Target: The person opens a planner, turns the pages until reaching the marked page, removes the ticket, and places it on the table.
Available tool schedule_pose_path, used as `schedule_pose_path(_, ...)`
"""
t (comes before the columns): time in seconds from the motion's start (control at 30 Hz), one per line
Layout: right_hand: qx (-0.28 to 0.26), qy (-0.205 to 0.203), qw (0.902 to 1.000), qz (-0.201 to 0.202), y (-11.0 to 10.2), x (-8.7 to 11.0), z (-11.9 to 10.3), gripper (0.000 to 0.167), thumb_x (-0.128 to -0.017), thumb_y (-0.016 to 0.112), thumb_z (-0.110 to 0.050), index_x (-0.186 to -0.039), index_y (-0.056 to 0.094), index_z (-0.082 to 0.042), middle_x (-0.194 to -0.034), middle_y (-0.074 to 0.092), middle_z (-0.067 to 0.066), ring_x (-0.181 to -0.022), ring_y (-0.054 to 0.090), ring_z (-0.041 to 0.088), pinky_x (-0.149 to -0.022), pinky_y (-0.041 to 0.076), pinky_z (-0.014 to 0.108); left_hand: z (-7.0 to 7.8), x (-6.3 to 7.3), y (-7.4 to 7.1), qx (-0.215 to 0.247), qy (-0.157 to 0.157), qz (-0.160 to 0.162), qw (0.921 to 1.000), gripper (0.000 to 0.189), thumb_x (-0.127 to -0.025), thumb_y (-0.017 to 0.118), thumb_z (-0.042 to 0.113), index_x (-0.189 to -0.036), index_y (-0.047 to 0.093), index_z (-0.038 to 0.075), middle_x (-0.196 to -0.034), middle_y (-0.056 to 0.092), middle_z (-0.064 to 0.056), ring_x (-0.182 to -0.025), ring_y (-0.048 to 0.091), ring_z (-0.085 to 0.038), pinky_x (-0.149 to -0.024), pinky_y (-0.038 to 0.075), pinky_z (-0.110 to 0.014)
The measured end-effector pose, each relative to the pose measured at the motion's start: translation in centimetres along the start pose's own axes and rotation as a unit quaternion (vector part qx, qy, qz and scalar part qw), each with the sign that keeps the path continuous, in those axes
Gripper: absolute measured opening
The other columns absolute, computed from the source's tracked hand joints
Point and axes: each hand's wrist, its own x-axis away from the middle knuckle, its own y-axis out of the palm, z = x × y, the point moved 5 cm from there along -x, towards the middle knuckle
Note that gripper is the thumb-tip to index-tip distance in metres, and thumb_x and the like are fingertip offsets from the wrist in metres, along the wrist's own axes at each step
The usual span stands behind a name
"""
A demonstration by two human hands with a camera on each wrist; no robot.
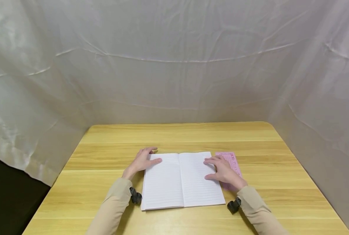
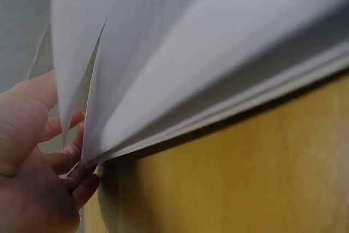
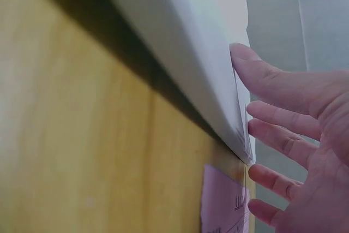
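Note:
An open notebook (image 1: 165,184) with ruled white pages lies flat on the wooden table. At its upper left edge, my left hand (image 1: 140,162) holds the page edges, thumb on top and fingers at the outer side. Some page edges (image 2: 109,96) stand apart and fanned in the left wrist view, hiding part of the thumb. My right hand (image 1: 223,171) rests over the right page's outer edge, its fingers spread and fairly straight. Beneath that hand and forearm, a pink printed sheet (image 1: 234,163) lies partly covered beside the notebook.
The light wooden table (image 1: 104,192) has rounded far corners. Pale grey cloth (image 1: 174,81) hangs behind it and along both sides. Small black cameras are strapped to both wrists, over beige sleeves (image 1: 111,205).

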Motion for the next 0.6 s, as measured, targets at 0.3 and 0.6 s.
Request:
schedule_pose_path(0.3, -0.007, -0.011, 0.9999, 0.007, -0.2, 0.1, 0.2, 0.058, -0.079, 0.084, -0.028, -0.128, 0.065, -0.002, -0.139, 0.06, 0.022, -0.134, 0.042, 0.049, -0.11, 0.029, 0.073, 0.0, 0.1, -0.7, 0.089, 0.017, 0.04, 0.9951, 0.056, -0.091, 0.074, 0.02, -0.139, 0.055, -0.004, -0.115, 0.064, -0.019, -0.104, 0.056, -0.028, -0.091, 0.048, -0.04)
schedule_pose_path(0.6, -0.081, -0.024, 0.9939, 0.072, -1.5, 0.1, 1.1, 0.048, -0.088, 0.077, -0.023, -0.129, 0.064, -0.002, -0.14, 0.058, 0.026, -0.134, 0.044, 0.052, -0.11, 0.033, 0.073, 1.4, 0.1, -1.8, 0.252, 0.021, 0.113, 0.9609, 0.05, -0.094, 0.07, 0.011, -0.141, 0.055, 0.001, -0.122, 0.065, -0.025, -0.088, 0.059, -0.008, -0.076, 0.046, -0.013)
